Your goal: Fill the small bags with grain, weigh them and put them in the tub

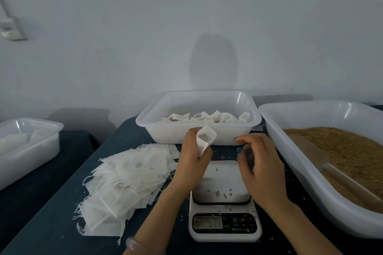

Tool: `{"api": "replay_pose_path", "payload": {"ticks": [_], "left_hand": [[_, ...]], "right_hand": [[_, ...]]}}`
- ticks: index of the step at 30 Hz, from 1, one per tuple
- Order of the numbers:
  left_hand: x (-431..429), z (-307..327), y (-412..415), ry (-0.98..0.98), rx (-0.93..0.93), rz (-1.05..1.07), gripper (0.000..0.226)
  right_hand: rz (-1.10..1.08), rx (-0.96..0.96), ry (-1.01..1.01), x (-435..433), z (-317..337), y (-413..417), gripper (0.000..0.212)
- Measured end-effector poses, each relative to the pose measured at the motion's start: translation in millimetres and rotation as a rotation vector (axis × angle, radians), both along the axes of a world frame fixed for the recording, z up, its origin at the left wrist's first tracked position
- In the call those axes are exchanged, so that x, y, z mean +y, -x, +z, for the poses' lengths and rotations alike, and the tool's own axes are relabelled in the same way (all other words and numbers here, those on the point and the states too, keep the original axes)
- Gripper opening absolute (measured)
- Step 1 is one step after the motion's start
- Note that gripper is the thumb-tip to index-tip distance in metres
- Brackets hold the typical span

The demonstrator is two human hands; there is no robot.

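left wrist: you wear a pale, glossy, translucent bangle (132,243) | right hand (259,163): your fingernails (238,149) are painted teal | arms: your forearms (165,207) show bare, uncovered

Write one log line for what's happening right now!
left hand: holds small bag by scale | right hand: beside bag, grip unclear | scale: only loose grains | tub: filled bags inside
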State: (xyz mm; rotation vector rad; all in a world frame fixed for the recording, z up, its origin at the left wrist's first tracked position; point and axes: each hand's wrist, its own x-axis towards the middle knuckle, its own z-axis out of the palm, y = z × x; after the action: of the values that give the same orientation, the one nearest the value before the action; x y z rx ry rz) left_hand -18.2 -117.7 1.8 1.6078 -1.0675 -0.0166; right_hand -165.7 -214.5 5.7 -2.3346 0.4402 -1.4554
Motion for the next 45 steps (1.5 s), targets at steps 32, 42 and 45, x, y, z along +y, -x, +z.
{"api": "replay_pose_path", "payload": {"ticks": [32, 42, 45], "left_hand": [[-4, -5, 5, -0.055, 0.037, -0.041, 0.046], [-4, -6, 3, -0.077, 0.032, -0.035, 0.044], [-5, -7, 3, -0.085, 0.025, -0.041, 0.042]], "right_hand": [[-0.416, 1.318, -0.361, -163, 51, 93, 0.026], [-0.651, 1.333, -0.375, -173, 45, 104, 0.045], [-0.425, 1.298, -0.406, -168, 40, 93, 0.039]]}}
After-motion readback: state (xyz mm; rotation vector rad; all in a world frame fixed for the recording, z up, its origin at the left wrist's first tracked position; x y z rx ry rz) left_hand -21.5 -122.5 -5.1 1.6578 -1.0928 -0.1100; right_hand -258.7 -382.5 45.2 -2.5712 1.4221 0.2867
